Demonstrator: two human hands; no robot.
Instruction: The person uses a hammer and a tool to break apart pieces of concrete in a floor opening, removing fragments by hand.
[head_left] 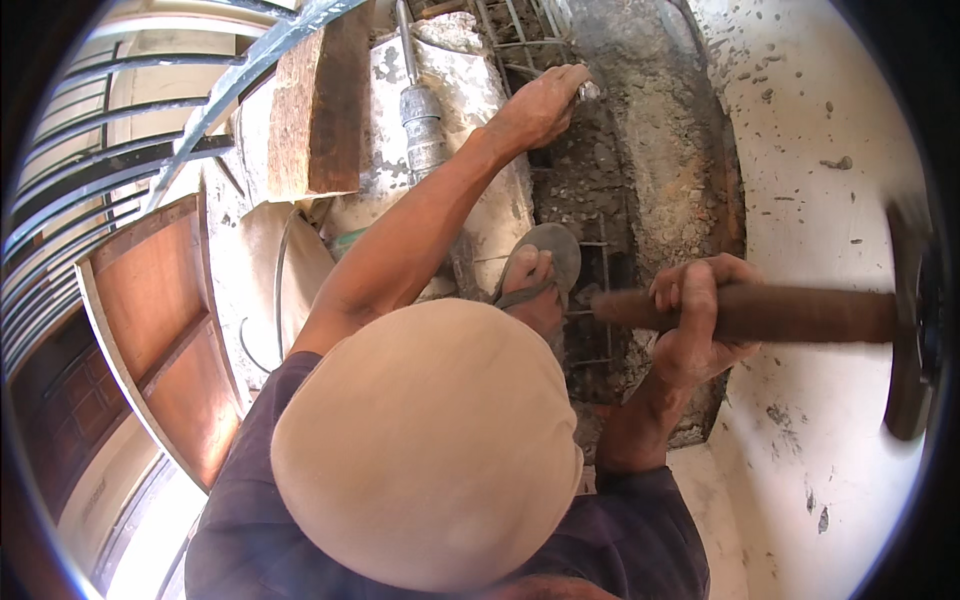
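My left hand [545, 108] is stretched forward, its fingers closed over a small piece with a pale metallic end [588, 91]. The rest of that piece is hidden, so its kind does not show. Below the hand runs a rough trench of broken concrete [585, 185] with steel bars in it. On the right, my right hand [698, 318] is wrapped round the wooden handle of a hammer [820, 313]. The hammer's dark head, smeared by motion, is held out over the pale wall. A foot in a dark flip-flop [562, 255] stands at the trench between my arms.
A grey power tool with a long bit [423, 125] lies on the chipped pale concrete, beside a thick wooden block [320, 115]. Blue metal railings [195, 135] and a brown wooden panel [175, 330] stand at left. A beige cap [425, 440] covers the lower middle. The pale wall [800, 150] is spattered.
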